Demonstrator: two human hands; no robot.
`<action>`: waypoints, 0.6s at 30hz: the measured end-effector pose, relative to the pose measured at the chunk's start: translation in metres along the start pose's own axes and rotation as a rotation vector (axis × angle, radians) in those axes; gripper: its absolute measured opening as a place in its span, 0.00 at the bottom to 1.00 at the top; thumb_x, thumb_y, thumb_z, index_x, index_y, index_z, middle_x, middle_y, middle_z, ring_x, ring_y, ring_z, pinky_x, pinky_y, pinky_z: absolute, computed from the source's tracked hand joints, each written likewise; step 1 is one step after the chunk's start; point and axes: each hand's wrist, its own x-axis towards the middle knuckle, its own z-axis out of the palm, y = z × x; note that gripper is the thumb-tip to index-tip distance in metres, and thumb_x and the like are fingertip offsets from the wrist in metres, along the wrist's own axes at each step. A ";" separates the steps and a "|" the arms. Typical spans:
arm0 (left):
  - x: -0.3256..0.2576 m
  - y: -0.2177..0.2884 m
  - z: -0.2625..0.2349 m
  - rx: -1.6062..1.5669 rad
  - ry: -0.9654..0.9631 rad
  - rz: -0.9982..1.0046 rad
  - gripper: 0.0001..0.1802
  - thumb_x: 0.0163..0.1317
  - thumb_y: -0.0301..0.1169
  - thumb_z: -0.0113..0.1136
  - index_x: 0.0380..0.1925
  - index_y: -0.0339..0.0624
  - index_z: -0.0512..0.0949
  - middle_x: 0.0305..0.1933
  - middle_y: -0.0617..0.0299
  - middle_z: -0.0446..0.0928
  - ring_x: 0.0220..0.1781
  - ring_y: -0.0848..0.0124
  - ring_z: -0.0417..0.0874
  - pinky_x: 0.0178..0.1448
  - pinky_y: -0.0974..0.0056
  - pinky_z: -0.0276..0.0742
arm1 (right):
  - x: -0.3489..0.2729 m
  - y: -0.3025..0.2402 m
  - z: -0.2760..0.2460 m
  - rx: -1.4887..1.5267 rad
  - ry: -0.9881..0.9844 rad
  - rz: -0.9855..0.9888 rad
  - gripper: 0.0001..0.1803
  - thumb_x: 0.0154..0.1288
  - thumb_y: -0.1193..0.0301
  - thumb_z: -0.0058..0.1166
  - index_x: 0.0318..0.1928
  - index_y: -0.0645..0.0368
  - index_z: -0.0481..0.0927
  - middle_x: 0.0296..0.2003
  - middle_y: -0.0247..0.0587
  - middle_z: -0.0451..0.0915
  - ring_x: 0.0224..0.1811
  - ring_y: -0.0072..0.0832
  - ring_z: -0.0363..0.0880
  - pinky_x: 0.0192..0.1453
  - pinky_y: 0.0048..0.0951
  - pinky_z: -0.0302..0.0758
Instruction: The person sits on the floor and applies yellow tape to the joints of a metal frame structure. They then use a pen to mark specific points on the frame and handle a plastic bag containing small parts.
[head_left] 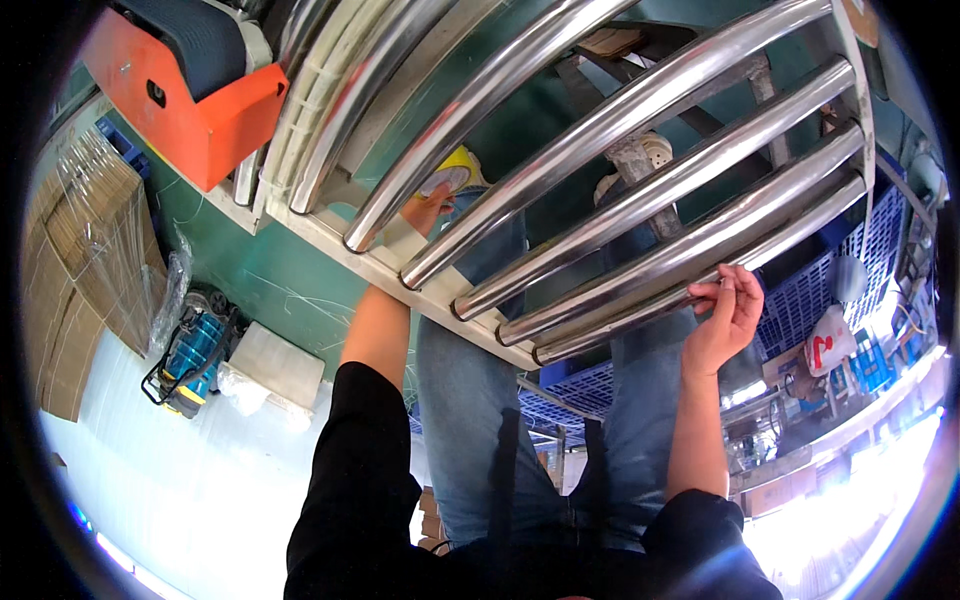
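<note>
With the jeans [465, 410] planted right up against the frame [432, 303], here's the right hand [726, 318], up at the near roller [640, 316]! Its fingers are curled in, thumb close to forefinger, the tips just over that roller; whether they pinch anything small, I cannot tell.

On to the rollers [640, 105], and every one in sight spans the frame, ends set at the near rail. That much looks done. Nothing lies loose on top, and how much is left I couldn't call from here, since whatever is going on sits underneath.

And there, beneath the rollers, is the left hand [430, 212], its forearm passing under the rail. At its fingertips, a yellow-and-white thing [460, 160], roundish, showing through a gap between two rollers! It lies just beyond the fingers, on the far side from the wrist, seemingly touching them. Clamped or merely brushed? Metal cuts across the view, so I cannot tell. I'd judge the job to be midway, with that hand on the business end.

Farther off: green floor, an orange box [225, 135] at the upper left, flattened cartons [95, 250] past it.
</note>
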 end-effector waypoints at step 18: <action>0.008 -0.046 0.071 1.222 -0.420 0.312 0.31 0.58 0.34 0.63 0.60 0.46 0.61 0.55 0.51 0.72 0.56 0.55 0.75 0.59 0.57 0.70 | -0.028 0.228 0.046 0.404 -0.796 0.644 0.28 0.65 0.55 0.53 0.60 0.58 0.69 0.58 0.46 0.70 0.59 0.38 0.69 0.62 0.41 0.69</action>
